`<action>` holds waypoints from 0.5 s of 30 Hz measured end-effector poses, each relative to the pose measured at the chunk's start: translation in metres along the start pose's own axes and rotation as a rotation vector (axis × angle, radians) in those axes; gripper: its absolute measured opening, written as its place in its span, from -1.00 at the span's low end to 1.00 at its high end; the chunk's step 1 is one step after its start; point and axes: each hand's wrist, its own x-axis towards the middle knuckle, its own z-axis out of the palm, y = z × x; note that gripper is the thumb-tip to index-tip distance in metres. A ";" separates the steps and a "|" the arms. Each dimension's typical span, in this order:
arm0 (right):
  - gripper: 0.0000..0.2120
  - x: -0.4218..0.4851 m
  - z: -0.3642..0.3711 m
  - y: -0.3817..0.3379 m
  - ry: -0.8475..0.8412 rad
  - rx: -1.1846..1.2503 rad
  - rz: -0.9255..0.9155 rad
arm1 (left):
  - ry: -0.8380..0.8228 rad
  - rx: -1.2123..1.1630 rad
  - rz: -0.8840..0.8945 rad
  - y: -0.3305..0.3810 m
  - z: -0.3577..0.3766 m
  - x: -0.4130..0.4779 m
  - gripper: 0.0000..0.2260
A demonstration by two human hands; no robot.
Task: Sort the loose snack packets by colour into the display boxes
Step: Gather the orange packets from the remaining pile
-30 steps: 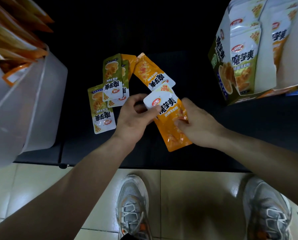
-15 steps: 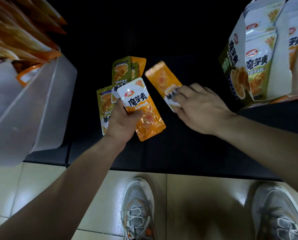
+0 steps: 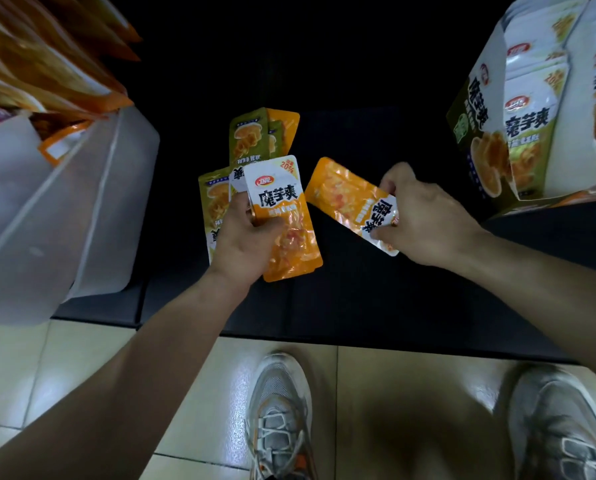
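A black tabletop point(image 3: 341, 299) fills the middle of the frame, with pale floor tiles point(image 3: 393, 368) along its lower edge. At centre, the left hand point(image 3: 244, 244) pinches an orange packet point(image 3: 286, 216) between thumb and curled fingers, white end up. It reads "魔芋爽" in black, with "20%" in the corner and a red oval logo too small to read. Just right of it, the right hand point(image 3: 424, 220) grips the white end of a second orange packet point(image 3: 345, 199) with fingers and thumb. This one slants toward the upper left and bears the same three characters. Behind the left hand lie the loose packets, overlapping. Three are green packets point(image 3: 248, 136), as far as can be counted, and one orange edge point(image 3: 287, 128) peeks from beneath them. In the upper right stands a green display box point(image 3: 469, 133) printed with the same name, holding upright white-topped packets. In the upper left a translucent plastic bin point(image 3: 99, 202) holds many orange packets point(image 3: 47, 71), its corner just beside the loose pile. Two grey shoes point(image 3: 279, 410) show at the bottom.
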 end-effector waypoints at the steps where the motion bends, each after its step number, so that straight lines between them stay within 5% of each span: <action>1: -0.60 -0.002 -0.002 0.001 -0.003 0.059 -0.043 | 0.026 -0.004 0.012 0.002 -0.002 0.001 -0.71; 7: -0.82 -0.009 -0.029 0.004 -0.184 0.143 -0.212 | 0.148 -0.014 0.078 0.015 -0.019 0.008 -0.62; 11: -0.88 -0.007 -0.038 -0.006 -0.230 0.327 -0.214 | -0.028 0.031 0.096 0.022 -0.008 -0.002 -0.62; 15: -0.93 -0.002 -0.030 -0.017 -0.049 0.403 -0.148 | -0.259 0.046 0.040 0.024 0.016 -0.017 -0.70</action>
